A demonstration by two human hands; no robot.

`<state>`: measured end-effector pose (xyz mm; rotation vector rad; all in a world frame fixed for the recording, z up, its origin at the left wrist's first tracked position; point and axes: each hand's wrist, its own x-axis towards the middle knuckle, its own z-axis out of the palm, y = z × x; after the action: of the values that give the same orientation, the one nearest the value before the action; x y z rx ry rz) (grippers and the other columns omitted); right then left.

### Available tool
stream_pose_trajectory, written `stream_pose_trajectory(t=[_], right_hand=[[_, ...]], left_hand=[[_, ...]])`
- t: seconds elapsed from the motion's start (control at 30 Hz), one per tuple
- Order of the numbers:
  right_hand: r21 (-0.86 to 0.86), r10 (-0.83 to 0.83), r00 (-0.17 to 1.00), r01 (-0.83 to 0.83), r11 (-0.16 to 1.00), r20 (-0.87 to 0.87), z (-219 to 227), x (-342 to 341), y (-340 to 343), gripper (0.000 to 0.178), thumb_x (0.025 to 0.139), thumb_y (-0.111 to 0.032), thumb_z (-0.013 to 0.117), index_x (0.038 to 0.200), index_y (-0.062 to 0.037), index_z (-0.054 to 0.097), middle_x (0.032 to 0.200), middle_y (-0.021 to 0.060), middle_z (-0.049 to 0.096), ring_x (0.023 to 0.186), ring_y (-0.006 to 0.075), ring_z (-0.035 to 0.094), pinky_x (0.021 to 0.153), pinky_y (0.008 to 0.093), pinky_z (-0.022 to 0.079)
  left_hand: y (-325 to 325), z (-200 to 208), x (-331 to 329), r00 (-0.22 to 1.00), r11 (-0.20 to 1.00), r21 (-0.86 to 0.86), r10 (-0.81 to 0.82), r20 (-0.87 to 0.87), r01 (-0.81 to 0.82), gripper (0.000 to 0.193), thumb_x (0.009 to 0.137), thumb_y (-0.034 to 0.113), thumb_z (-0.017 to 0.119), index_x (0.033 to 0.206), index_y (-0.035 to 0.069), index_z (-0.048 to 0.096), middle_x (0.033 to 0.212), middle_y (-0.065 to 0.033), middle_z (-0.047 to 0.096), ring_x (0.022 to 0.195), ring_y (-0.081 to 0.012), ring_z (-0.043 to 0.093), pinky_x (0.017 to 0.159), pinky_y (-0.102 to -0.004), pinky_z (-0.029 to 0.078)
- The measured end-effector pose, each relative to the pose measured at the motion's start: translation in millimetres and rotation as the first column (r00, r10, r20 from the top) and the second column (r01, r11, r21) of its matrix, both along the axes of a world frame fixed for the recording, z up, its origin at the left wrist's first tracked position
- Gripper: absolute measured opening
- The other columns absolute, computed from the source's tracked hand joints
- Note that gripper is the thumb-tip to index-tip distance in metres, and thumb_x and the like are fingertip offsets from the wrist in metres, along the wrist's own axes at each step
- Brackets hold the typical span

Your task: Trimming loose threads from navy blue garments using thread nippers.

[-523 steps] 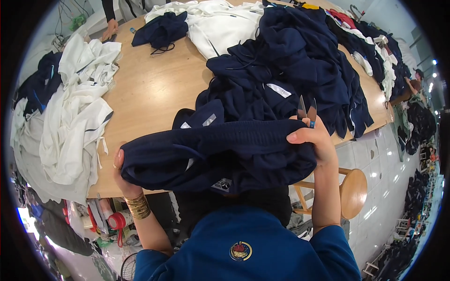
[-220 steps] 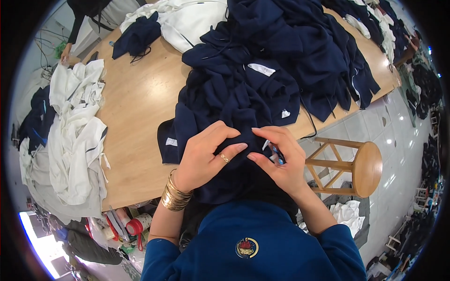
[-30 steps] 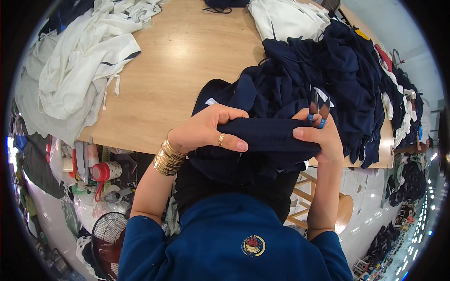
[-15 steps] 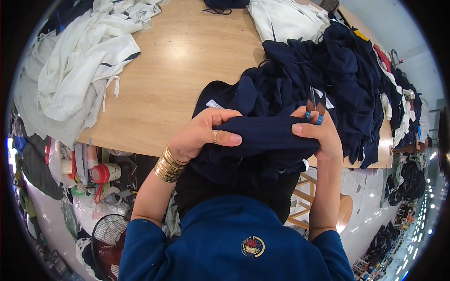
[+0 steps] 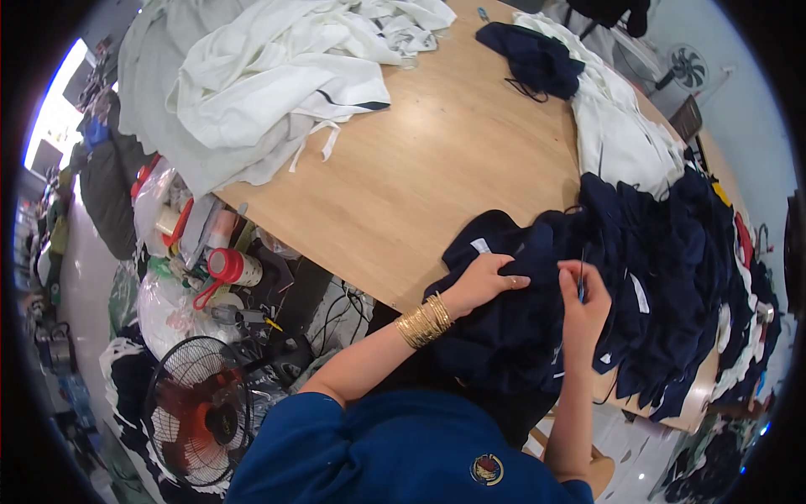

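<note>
A navy blue garment (image 5: pixel 495 340) hangs over the table's near edge and onto my lap, with a small white label near its upper left. My left hand (image 5: pixel 489 283), with gold bangles at the wrist, pinches the garment's cloth between thumb and fingers. To its right, my right hand (image 5: pixel 586 304) is closed around small scissors (image 5: pixel 582 288) with blue handles. Their thin blades point away from me, above the navy cloth. Whether the right fingertips also grip cloth or a thread is too small to tell.
More navy garments (image 5: pixel 663 286) pile up at the right of the wooden table (image 5: pixel 420 160). White garments (image 5: pixel 277 92) lie at the far left, others (image 5: pixel 621 143) at the far right. A standing fan (image 5: pixel 201 412) and a red-lidded bottle (image 5: pixel 231 267) are below the table at left.
The view has swung, so the table appears turned. My hands no longer hold the folded navy band stretched between them; the right hand has raised the scissors upright in its fingers.
</note>
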<state>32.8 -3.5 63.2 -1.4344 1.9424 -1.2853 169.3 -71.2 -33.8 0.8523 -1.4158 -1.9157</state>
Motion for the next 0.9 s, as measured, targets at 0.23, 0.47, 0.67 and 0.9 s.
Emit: stream_pose_trajectory(t=[0.23,0.47,0.67,0.9], right_hand=[[0.134,-0.149,0.948,0.115,0.984,0.281,-26,0,16,0.009,0.085,-0.005,0.056,0.089,0.0001,0.063,0.070,-0.0026,0.052,0.063,0.0036,0.045,0.056,0.0178,0.033],[0.266,0.141,0.936,-0.232,0.936,0.322,17,-22,33,0.047,0.078,-0.005,0.063,0.123,-0.0036,0.050,0.080,-0.0027,0.049,0.066,0.0045,0.044,0.062,0.0180,0.036],[0.265,0.640,0.768,-0.614,0.743,-0.017,-17,62,-60,0.058,0.074,-0.008,0.060,0.128,-0.0006,0.040,0.100,0.0181,0.049,0.095,0.0306,0.048,0.084,0.0319,0.040],[0.325,0.504,0.851,-0.440,0.837,-0.148,-96,110,-114,0.056,0.068,0.009,0.050,0.122,0.0086,0.037,0.112,0.0288,0.044,0.101,0.0438,0.049,0.088,0.0447,0.041]], left_hand=[[-24,29,43,0.987,0.866,-0.500,0.074,0.143,0.008,0.035,0.076,0.026,0.068,0.099,0.001,0.061,0.092,-0.0155,0.058,0.093,-0.0281,0.055,0.083,-0.0341,0.043],[-130,-14,207,0.236,0.288,-0.892,0.948,0.214,-0.349,0.029,0.078,0.021,0.064,0.101,0.004,0.058,0.088,-0.0097,0.058,0.079,-0.0236,0.056,0.073,-0.0364,0.046],[-152,-42,213,0.177,0.518,-0.773,0.854,0.489,-0.367,0.022,0.079,0.022,0.066,0.089,0.003,0.060,0.077,-0.0087,0.059,0.074,-0.0221,0.057,0.070,-0.0366,0.045],[-75,41,145,0.793,0.810,-0.429,0.540,0.282,-0.399,0.017,0.082,0.015,0.064,0.088,-0.001,0.061,0.073,-0.0038,0.063,0.066,-0.0079,0.058,0.060,-0.0215,0.044]])
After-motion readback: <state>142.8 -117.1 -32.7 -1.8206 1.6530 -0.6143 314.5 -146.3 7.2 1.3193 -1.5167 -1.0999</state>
